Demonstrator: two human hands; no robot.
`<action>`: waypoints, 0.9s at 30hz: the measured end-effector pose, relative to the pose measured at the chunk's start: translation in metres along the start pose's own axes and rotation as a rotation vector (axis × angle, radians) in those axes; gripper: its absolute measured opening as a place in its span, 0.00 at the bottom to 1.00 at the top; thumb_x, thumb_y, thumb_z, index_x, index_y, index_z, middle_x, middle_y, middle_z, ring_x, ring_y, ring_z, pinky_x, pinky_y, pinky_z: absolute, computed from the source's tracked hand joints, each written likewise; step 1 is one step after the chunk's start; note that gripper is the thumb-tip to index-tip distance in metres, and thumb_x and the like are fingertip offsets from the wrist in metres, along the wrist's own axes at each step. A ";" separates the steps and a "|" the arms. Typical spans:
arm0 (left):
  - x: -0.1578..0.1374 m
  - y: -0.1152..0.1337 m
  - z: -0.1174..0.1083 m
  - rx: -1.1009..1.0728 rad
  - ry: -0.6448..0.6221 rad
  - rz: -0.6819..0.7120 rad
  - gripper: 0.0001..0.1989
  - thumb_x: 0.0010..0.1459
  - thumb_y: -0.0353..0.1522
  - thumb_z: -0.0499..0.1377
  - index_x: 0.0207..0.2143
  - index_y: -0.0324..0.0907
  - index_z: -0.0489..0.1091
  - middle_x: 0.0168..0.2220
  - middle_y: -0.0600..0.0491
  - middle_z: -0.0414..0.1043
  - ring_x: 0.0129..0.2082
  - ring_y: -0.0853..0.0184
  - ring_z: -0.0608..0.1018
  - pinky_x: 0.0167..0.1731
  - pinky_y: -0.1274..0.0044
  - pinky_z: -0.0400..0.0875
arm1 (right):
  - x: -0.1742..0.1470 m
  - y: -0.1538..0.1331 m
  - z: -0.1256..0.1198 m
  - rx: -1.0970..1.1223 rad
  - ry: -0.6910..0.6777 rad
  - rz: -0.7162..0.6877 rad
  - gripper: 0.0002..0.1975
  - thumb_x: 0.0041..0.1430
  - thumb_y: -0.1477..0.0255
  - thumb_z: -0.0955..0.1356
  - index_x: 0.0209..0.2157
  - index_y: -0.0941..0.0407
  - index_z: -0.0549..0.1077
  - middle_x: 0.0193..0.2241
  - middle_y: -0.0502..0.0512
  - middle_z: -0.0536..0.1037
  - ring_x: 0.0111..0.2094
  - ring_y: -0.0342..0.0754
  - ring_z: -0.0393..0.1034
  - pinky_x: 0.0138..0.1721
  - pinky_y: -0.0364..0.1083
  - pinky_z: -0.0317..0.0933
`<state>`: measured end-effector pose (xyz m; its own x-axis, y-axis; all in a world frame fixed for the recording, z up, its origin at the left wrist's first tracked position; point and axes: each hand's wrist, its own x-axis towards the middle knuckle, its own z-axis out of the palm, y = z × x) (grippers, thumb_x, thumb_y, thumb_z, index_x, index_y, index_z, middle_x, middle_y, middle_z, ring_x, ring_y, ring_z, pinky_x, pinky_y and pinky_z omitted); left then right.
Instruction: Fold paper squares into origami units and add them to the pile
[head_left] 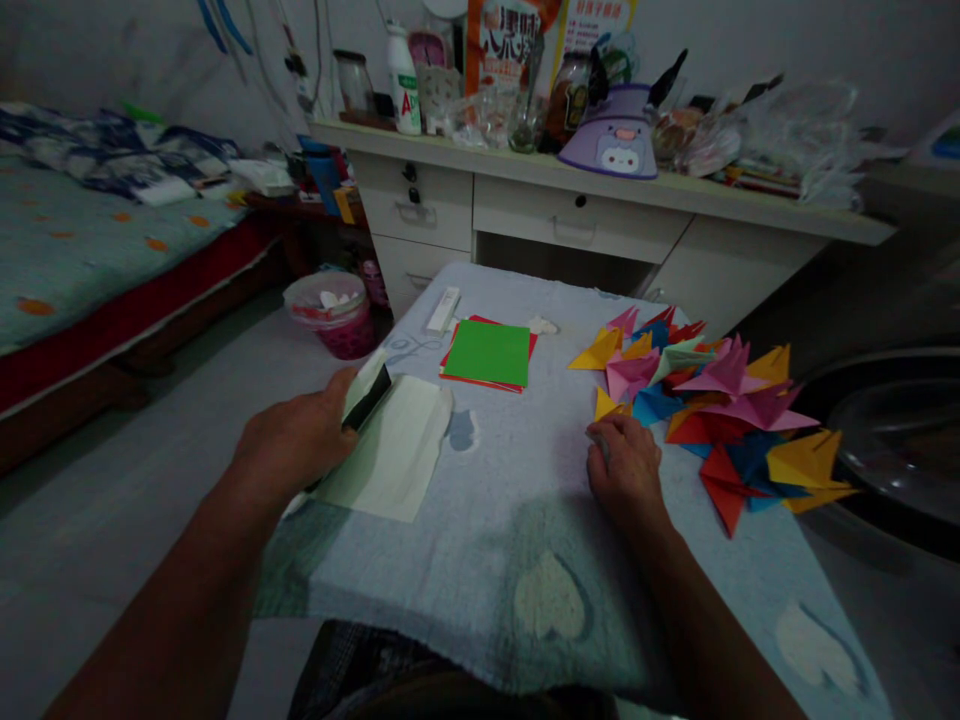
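My left hand [307, 425] is closed around the edge of a dark flat object [367, 398] with a pale cover, tilted up at the table's left edge. Under and beside it lies a creamy white sheet of paper [405, 450]. My right hand [626, 460] rests on the cloth with its fingers curled; what they hold, if anything, is hidden. Right beside it is a heap of folded paper cranes [712, 395] in pink, yellow, red, blue and orange. Between and beyond my hands sits a stack of square paper, green sheet [491, 350] on top, red edges showing below.
A small white box [444, 311] lies at the table's far left. The table wears a blue-grey cloth [517, 470]. Behind it stands a white cabinet [517, 205] with bottles, bags and a purple visor [611, 135] on top. A pink bin [337, 320] stands on the floor, left.
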<state>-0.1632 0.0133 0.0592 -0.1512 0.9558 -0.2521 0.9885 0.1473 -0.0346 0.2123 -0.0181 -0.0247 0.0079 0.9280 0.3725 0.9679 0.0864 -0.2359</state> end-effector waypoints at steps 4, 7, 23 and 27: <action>0.001 -0.001 0.002 0.058 0.016 -0.002 0.34 0.56 0.40 0.51 0.64 0.49 0.46 0.44 0.43 0.76 0.38 0.49 0.79 0.34 0.64 0.72 | -0.001 0.000 0.000 0.007 -0.006 -0.003 0.12 0.56 0.74 0.64 0.42 0.56 0.73 0.46 0.61 0.70 0.45 0.57 0.63 0.43 0.55 0.56; 0.002 -0.002 0.004 0.060 0.011 -0.001 0.33 0.58 0.42 0.50 0.64 0.49 0.47 0.45 0.42 0.75 0.39 0.50 0.79 0.34 0.66 0.72 | -0.001 -0.001 0.000 0.018 -0.015 -0.003 0.13 0.56 0.74 0.63 0.42 0.56 0.74 0.46 0.61 0.69 0.45 0.57 0.63 0.43 0.55 0.56; -0.002 0.000 0.000 0.031 0.047 -0.011 0.31 0.62 0.47 0.46 0.64 0.45 0.48 0.46 0.40 0.75 0.40 0.51 0.78 0.36 0.67 0.70 | -0.002 -0.002 0.002 0.052 0.005 -0.045 0.11 0.57 0.74 0.64 0.41 0.57 0.74 0.46 0.61 0.70 0.45 0.56 0.63 0.44 0.55 0.58; 0.000 -0.003 0.003 0.030 0.067 0.002 0.31 0.63 0.48 0.43 0.64 0.43 0.49 0.47 0.38 0.74 0.41 0.50 0.78 0.37 0.66 0.70 | -0.003 -0.005 0.002 0.140 0.035 -0.101 0.11 0.56 0.75 0.64 0.41 0.58 0.73 0.46 0.61 0.70 0.46 0.56 0.63 0.47 0.55 0.59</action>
<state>-0.1658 0.0117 0.0565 -0.1480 0.9712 -0.1866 0.9883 0.1384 -0.0635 0.2069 -0.0205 -0.0264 -0.0767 0.8989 0.4314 0.9200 0.2306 -0.3170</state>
